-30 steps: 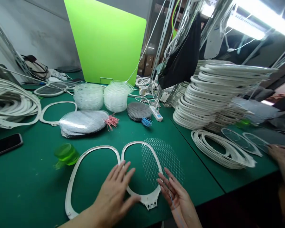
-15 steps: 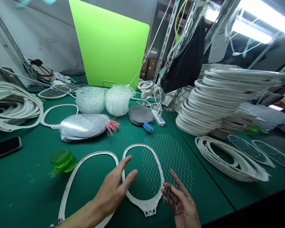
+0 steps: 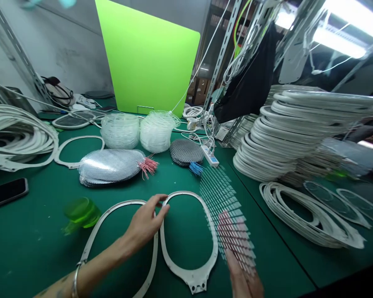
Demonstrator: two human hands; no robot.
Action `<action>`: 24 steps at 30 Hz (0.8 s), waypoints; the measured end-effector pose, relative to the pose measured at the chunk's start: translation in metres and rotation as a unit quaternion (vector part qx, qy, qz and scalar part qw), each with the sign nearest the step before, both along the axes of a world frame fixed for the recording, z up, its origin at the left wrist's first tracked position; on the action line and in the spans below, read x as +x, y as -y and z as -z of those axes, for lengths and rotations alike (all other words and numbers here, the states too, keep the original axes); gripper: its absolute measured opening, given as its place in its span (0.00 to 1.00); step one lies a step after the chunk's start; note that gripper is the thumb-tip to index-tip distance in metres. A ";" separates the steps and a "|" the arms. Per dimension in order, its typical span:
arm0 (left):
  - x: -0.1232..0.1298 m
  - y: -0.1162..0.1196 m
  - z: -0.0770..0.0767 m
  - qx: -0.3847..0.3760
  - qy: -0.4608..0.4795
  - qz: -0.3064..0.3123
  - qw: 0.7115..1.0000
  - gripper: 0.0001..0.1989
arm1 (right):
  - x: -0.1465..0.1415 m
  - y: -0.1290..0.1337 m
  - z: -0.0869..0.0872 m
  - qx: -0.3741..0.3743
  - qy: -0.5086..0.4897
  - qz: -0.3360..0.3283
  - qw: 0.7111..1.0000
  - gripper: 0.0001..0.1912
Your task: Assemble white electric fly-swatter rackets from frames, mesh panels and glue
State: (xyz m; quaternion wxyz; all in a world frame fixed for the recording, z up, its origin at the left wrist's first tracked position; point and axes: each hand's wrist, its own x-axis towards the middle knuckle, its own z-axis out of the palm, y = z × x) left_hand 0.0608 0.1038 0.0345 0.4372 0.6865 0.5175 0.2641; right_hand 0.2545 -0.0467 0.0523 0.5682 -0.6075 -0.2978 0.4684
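Observation:
Two white oval frames lie on the green table. My left hand (image 3: 151, 215) touches the upper left rim of the right-hand frame (image 3: 189, 275), its thumb and fingers bent around the edge. The other frame (image 3: 91, 238) passes under my left forearm. A translucent oval mesh sheet (image 3: 216, 188) stands tilted beside the right-hand frame. My right hand (image 3: 240, 256) holds it near its lower end, thumb in front and fingers behind, showing through the mesh.
A green translucent object (image 3: 82, 212) and a phone (image 3: 8, 193) lie at the left. Behind are silvery mesh sheets (image 3: 112, 165), dark mesh pieces (image 3: 186, 152), a power strip (image 3: 209, 155) and a bright green board (image 3: 149, 58). White frames (image 3: 282, 140) are stacked at the right.
My right hand has grasped the mesh sheet and lifted it off the table, tilting it up and clear of the right-hand frame. My left hand has closed in on that frame's upper left rim.

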 end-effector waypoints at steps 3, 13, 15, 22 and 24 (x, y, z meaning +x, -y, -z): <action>-0.003 -0.032 0.011 0.136 -0.108 0.027 0.984 0.15 | 0.006 -0.005 0.004 0.092 0.326 -0.161 0.927 0.29; -0.006 -0.057 0.042 0.136 -0.142 0.032 0.980 0.10 | 0.000 -0.023 0.043 0.137 0.735 -0.321 0.582 0.43; -0.006 -0.057 0.041 0.135 -0.145 0.029 0.980 0.10 | -0.001 -0.025 0.045 0.131 0.734 -0.324 0.581 0.44; -0.005 -0.057 0.042 0.142 -0.152 0.027 0.978 0.09 | -0.005 -0.031 0.052 0.048 0.689 -0.377 0.617 0.45; -0.006 -0.057 0.044 0.149 -0.155 0.029 0.976 0.09 | -0.007 -0.033 0.048 -0.002 0.662 -0.410 0.628 0.42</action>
